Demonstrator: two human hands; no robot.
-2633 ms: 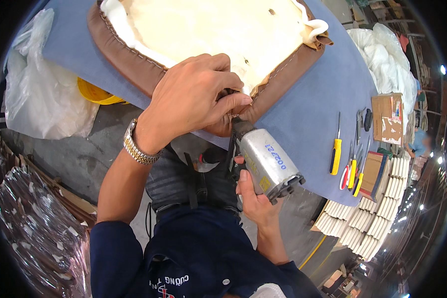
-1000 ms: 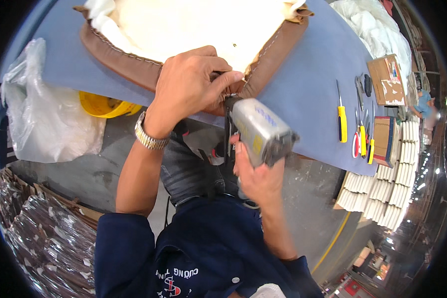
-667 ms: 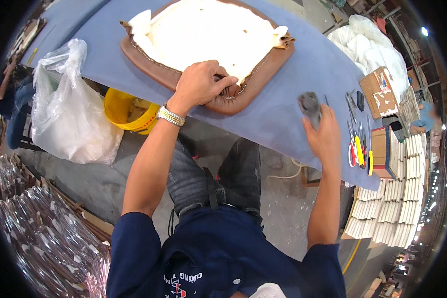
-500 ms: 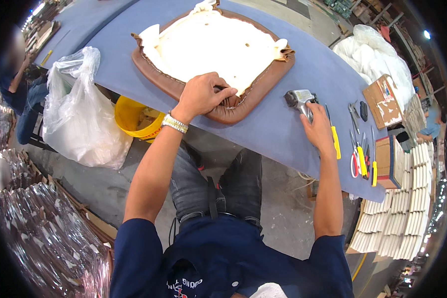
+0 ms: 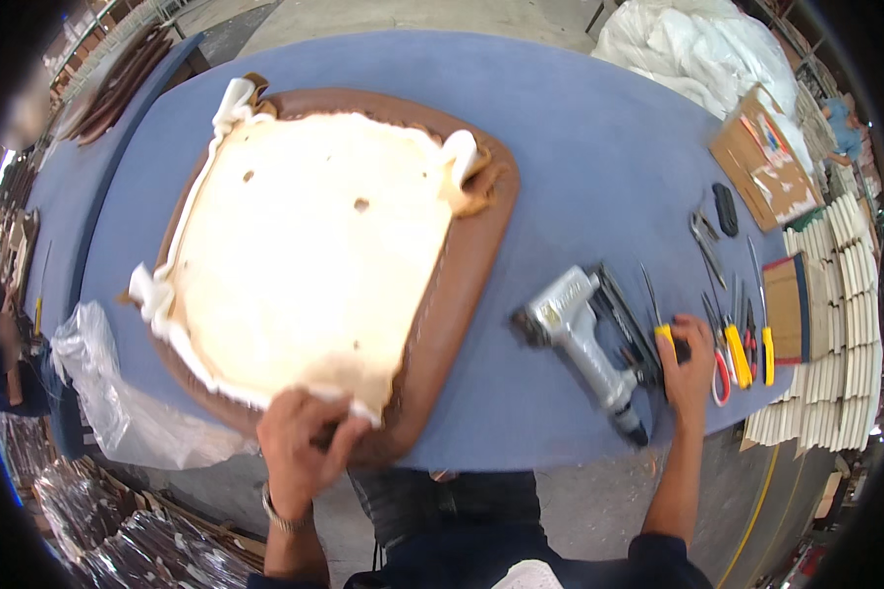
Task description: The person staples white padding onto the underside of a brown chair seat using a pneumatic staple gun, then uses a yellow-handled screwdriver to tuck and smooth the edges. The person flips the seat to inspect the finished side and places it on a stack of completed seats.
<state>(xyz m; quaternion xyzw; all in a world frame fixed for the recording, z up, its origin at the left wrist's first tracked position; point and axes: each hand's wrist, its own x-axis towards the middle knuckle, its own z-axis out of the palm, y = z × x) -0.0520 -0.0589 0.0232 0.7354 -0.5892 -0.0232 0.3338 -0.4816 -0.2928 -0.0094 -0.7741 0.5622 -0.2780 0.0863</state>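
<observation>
An upholstered chair seat (image 5: 304,245) lies underside up, with a pale board framed by brown leather (image 5: 462,324). White padding and brown cover bunch up at three corners, including the far right tuft (image 5: 465,162). At the near corner, my left hand (image 5: 309,442) is closed, thumb and fingers pinching the cover's edge; the exact grip is partly hidden and blurred. My right hand (image 5: 690,368) curls round the yellow handle of a screwdriver (image 5: 664,336), which lies on the table with its thin shaft pointing away. Left of that hand, a grey staple gun (image 5: 584,344) rests untouched.
On the blue table (image 5: 580,137), scissors (image 5: 721,378), yellow-handled tools (image 5: 738,355), pliers (image 5: 705,245) and a black object (image 5: 725,209) lie at right. Cardboard boxes (image 5: 768,162) edge that side. A plastic bag (image 5: 118,393) hangs at the near left.
My right hand has let go of the staple gun and moved right onto the screwdriver. My left hand stays at the seat's near corner. The view has shifted, showing the table closer.
</observation>
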